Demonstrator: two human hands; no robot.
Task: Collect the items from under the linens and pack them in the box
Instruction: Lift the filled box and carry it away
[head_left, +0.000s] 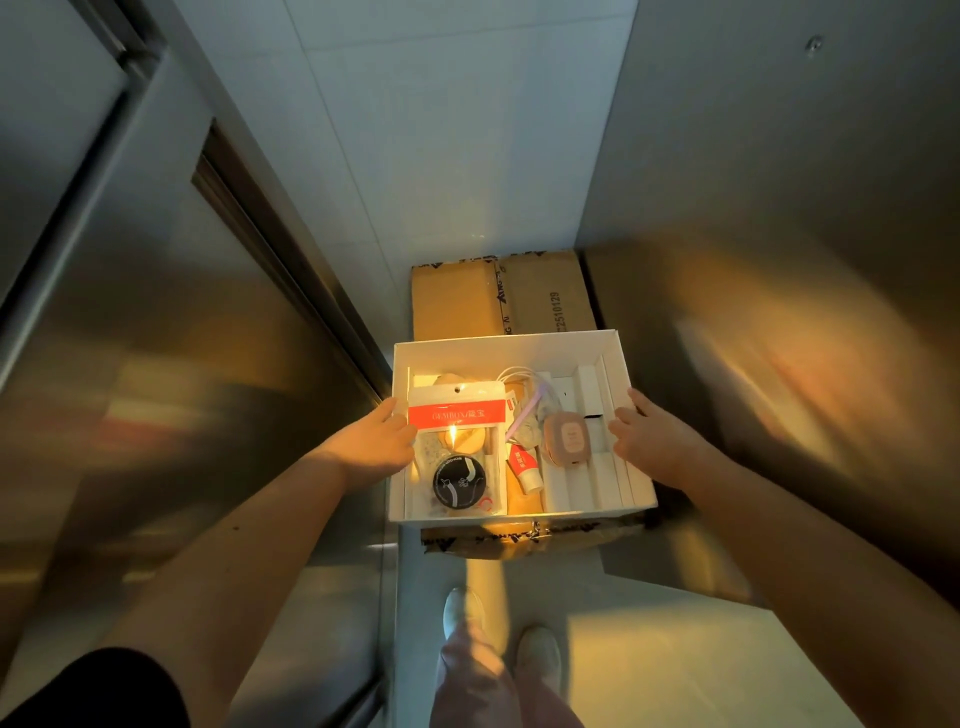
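Observation:
An open white box (498, 345) sits over a brown cardboard carton (457, 301) on the floor. My left hand (374, 441) grips its left wall and my right hand (654, 441) grips its right wall. Inside lie a clear pouch with a red band (457, 415), a black round tin (460, 480), a pink oval device (566, 441), a small white tube with a red label (524, 467), a white cable (514, 374) and white inserts (592, 395). No linens are in view.
Brushed-metal panels (156, 338) rise on the left and a metal wall (805, 234) on the right, with a narrow strip of pale floor (441, 130) between. My feet (498, 634) stand just short of the carton.

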